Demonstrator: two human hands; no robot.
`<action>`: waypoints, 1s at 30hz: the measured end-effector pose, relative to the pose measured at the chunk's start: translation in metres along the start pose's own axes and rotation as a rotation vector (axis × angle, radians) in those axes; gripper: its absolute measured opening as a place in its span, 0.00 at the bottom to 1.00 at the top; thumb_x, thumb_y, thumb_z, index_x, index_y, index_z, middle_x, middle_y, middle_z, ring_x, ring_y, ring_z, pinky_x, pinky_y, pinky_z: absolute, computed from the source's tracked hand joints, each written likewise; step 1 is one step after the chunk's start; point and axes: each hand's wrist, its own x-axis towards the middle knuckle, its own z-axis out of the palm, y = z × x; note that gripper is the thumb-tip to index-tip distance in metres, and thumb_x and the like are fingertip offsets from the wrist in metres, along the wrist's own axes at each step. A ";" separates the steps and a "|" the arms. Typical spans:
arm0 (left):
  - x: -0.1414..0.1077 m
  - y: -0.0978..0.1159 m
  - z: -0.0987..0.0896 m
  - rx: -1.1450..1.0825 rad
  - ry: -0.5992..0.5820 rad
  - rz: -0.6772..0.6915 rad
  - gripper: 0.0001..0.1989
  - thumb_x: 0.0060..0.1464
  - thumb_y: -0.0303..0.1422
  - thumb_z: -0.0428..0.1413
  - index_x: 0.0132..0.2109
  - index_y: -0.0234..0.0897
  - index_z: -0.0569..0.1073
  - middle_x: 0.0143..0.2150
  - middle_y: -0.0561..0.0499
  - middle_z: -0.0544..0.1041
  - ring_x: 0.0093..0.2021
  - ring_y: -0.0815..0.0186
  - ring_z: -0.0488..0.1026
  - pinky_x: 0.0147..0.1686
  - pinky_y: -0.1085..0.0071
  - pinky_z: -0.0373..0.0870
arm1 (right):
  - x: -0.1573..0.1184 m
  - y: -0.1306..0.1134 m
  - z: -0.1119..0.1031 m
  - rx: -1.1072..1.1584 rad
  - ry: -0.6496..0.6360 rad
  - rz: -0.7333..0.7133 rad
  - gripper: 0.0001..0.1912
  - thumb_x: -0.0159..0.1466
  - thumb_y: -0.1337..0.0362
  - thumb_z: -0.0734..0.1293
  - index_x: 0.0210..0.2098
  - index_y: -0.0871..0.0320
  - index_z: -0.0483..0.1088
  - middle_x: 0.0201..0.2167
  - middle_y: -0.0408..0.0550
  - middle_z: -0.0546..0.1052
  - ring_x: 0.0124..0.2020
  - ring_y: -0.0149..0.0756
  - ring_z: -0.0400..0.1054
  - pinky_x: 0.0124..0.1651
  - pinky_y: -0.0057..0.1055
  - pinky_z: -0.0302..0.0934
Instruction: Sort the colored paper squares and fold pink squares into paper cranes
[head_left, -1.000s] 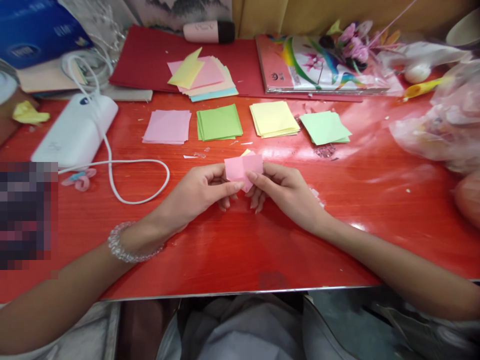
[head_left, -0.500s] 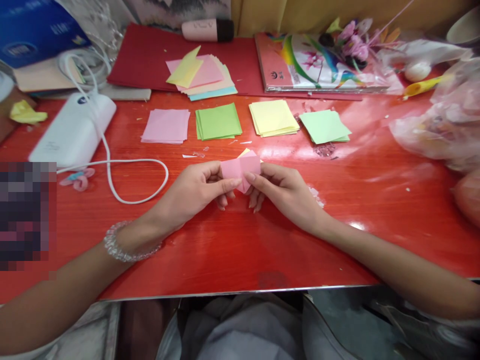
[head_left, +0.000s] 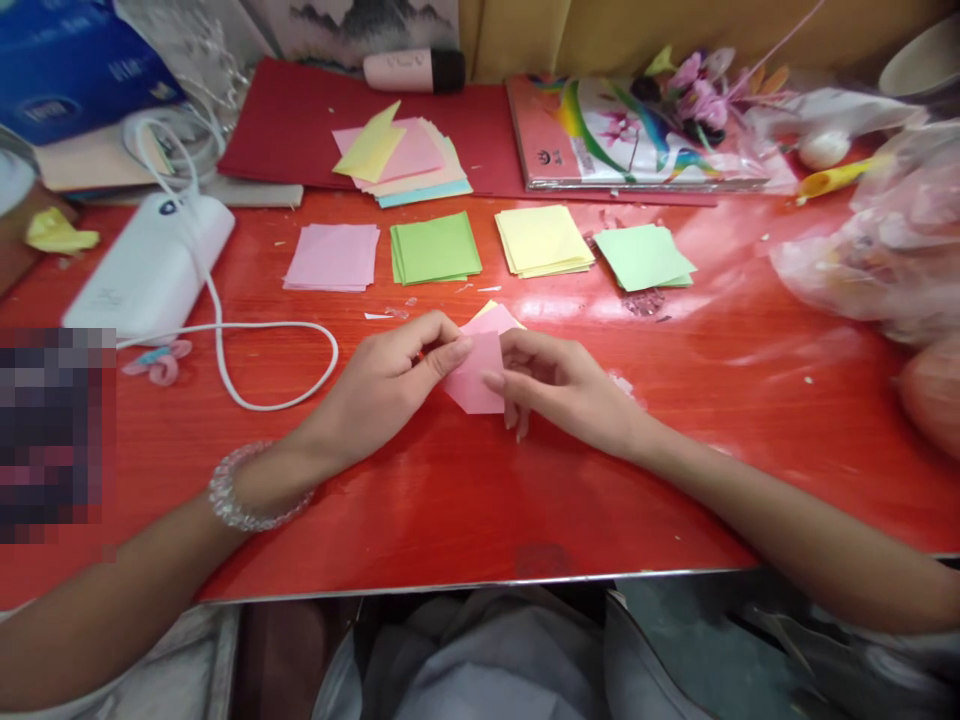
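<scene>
A pink sheet of paper (head_left: 480,378), partly folded, is held between my hands above the red table (head_left: 480,520). My left hand (head_left: 409,370) pinches its upper left edge between thumb and fingers. On the right edge, my right hand (head_left: 559,385) holds the paper with the thumb in front and the fingers behind. A yellow paper corner (head_left: 489,306) shows just behind the pink sheet. Beyond my hands lie stacks of square paper: pink (head_left: 331,257), bright green (head_left: 435,248), yellow (head_left: 544,241) and pale green (head_left: 646,257).
Left of my hands lies a white power bank (head_left: 150,270) with a looping white cable (head_left: 330,345). A fanned paper pile (head_left: 420,165) rests on a dark red folder (head_left: 277,125), beside a wrapped paper pack (head_left: 615,140). Plastic bags (head_left: 862,250) fill the right side.
The pink paper has turned and opened into a larger, flatter shape hanging lower between my hands. My left thumb has moved up to its upper left edge. The view has shifted slightly.
</scene>
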 end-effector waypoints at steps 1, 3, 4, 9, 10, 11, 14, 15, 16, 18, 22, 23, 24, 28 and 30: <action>0.000 -0.001 0.000 0.013 -0.019 -0.009 0.13 0.59 0.40 0.49 0.31 0.37 0.68 0.27 0.56 0.66 0.28 0.72 0.62 0.29 0.77 0.57 | 0.000 0.001 0.001 0.032 0.026 -0.018 0.14 0.58 0.54 0.68 0.30 0.58 0.63 0.19 0.37 0.69 0.18 0.27 0.68 0.21 0.24 0.64; -0.001 -0.002 0.001 -0.006 -0.057 -0.049 0.12 0.59 0.41 0.50 0.33 0.37 0.69 0.27 0.56 0.68 0.27 0.72 0.63 0.28 0.77 0.58 | 0.000 0.003 0.001 0.041 0.065 -0.030 0.13 0.59 0.55 0.67 0.29 0.58 0.65 0.19 0.37 0.69 0.19 0.27 0.69 0.22 0.24 0.65; -0.001 -0.003 0.001 -0.040 -0.066 -0.072 0.11 0.58 0.41 0.50 0.35 0.38 0.69 0.27 0.56 0.69 0.26 0.73 0.64 0.27 0.77 0.59 | 0.000 0.004 0.002 0.035 0.080 -0.023 0.13 0.60 0.55 0.67 0.28 0.59 0.65 0.19 0.38 0.69 0.19 0.28 0.70 0.23 0.23 0.65; -0.001 -0.006 0.003 -0.215 -0.046 -0.159 0.09 0.57 0.39 0.52 0.40 0.38 0.66 0.22 0.59 0.69 0.23 0.73 0.68 0.28 0.78 0.62 | 0.001 0.008 0.003 0.087 0.225 -0.014 0.11 0.61 0.57 0.65 0.32 0.59 0.72 0.23 0.41 0.73 0.23 0.31 0.72 0.26 0.27 0.69; -0.001 -0.006 0.004 -0.233 -0.047 -0.168 0.09 0.57 0.39 0.52 0.40 0.38 0.66 0.21 0.59 0.70 0.23 0.73 0.68 0.28 0.78 0.63 | 0.001 0.009 0.004 0.059 0.273 -0.032 0.10 0.61 0.59 0.65 0.34 0.59 0.73 0.25 0.41 0.74 0.25 0.31 0.72 0.27 0.27 0.69; -0.001 -0.007 0.004 -0.254 -0.049 -0.178 0.09 0.57 0.39 0.53 0.40 0.38 0.66 0.21 0.59 0.70 0.23 0.73 0.69 0.29 0.78 0.63 | 0.001 0.010 0.004 0.003 0.323 -0.057 0.09 0.61 0.60 0.65 0.37 0.58 0.74 0.25 0.41 0.74 0.26 0.31 0.72 0.29 0.27 0.69; 0.000 -0.006 0.005 -0.328 -0.063 -0.225 0.10 0.56 0.39 0.54 0.40 0.37 0.67 0.21 0.58 0.72 0.23 0.74 0.70 0.28 0.79 0.64 | -0.001 0.013 0.005 -0.296 0.434 -0.189 0.12 0.61 0.64 0.65 0.43 0.58 0.75 0.26 0.41 0.76 0.28 0.30 0.69 0.32 0.26 0.66; 0.000 -0.005 0.005 -0.354 -0.067 -0.244 0.10 0.56 0.39 0.54 0.40 0.36 0.68 0.21 0.58 0.72 0.23 0.74 0.70 0.28 0.79 0.64 | -0.002 0.014 0.004 -0.413 0.452 -0.261 0.12 0.62 0.65 0.64 0.44 0.57 0.75 0.27 0.41 0.76 0.27 0.28 0.69 0.32 0.25 0.65; 0.000 -0.005 0.005 -0.378 -0.070 -0.260 0.10 0.56 0.39 0.55 0.39 0.36 0.68 0.20 0.58 0.72 0.22 0.74 0.69 0.27 0.79 0.64 | -0.003 0.015 0.003 -0.521 0.465 -0.342 0.13 0.62 0.66 0.64 0.45 0.57 0.75 0.26 0.41 0.76 0.26 0.27 0.68 0.32 0.24 0.64; 0.001 -0.004 0.005 -0.417 -0.075 -0.276 0.10 0.55 0.38 0.55 0.36 0.35 0.69 0.20 0.58 0.71 0.22 0.75 0.69 0.27 0.80 0.64 | -0.004 0.017 0.001 -0.696 0.471 -0.487 0.14 0.63 0.69 0.62 0.46 0.56 0.75 0.25 0.41 0.76 0.25 0.25 0.67 0.31 0.22 0.62; 0.002 -0.004 0.004 -0.453 -0.068 -0.283 0.11 0.55 0.38 0.56 0.30 0.34 0.70 0.20 0.57 0.70 0.22 0.76 0.68 0.26 0.81 0.63 | -0.003 0.018 -0.002 -0.834 0.399 -0.613 0.15 0.64 0.71 0.61 0.47 0.55 0.74 0.27 0.42 0.77 0.28 0.25 0.70 0.31 0.20 0.63; 0.002 -0.005 0.003 -0.455 -0.067 -0.288 0.11 0.55 0.38 0.56 0.30 0.34 0.70 0.20 0.57 0.70 0.22 0.76 0.68 0.26 0.81 0.63 | -0.003 0.018 -0.003 -0.825 0.386 -0.620 0.15 0.64 0.71 0.61 0.47 0.56 0.74 0.28 0.43 0.78 0.28 0.26 0.71 0.32 0.20 0.63; 0.002 -0.005 0.003 -0.457 -0.070 -0.293 0.11 0.54 0.38 0.57 0.31 0.34 0.71 0.21 0.57 0.70 0.22 0.76 0.68 0.25 0.81 0.63 | -0.003 0.017 -0.003 -0.802 0.380 -0.618 0.15 0.63 0.71 0.61 0.46 0.56 0.75 0.29 0.44 0.79 0.28 0.26 0.72 0.32 0.20 0.64; 0.003 -0.006 0.002 -0.451 -0.096 -0.291 0.11 0.54 0.38 0.57 0.33 0.34 0.72 0.24 0.56 0.71 0.23 0.76 0.69 0.26 0.80 0.64 | -0.003 0.013 -0.002 -0.663 0.361 -0.546 0.11 0.63 0.68 0.64 0.42 0.59 0.77 0.34 0.46 0.81 0.29 0.28 0.73 0.32 0.23 0.65; 0.003 -0.005 0.002 -0.441 -0.109 -0.287 0.11 0.54 0.39 0.56 0.33 0.34 0.73 0.25 0.56 0.71 0.23 0.76 0.69 0.26 0.80 0.65 | -0.002 0.011 -0.003 -0.594 0.341 -0.470 0.10 0.64 0.65 0.63 0.39 0.59 0.77 0.34 0.46 0.81 0.29 0.29 0.73 0.30 0.24 0.64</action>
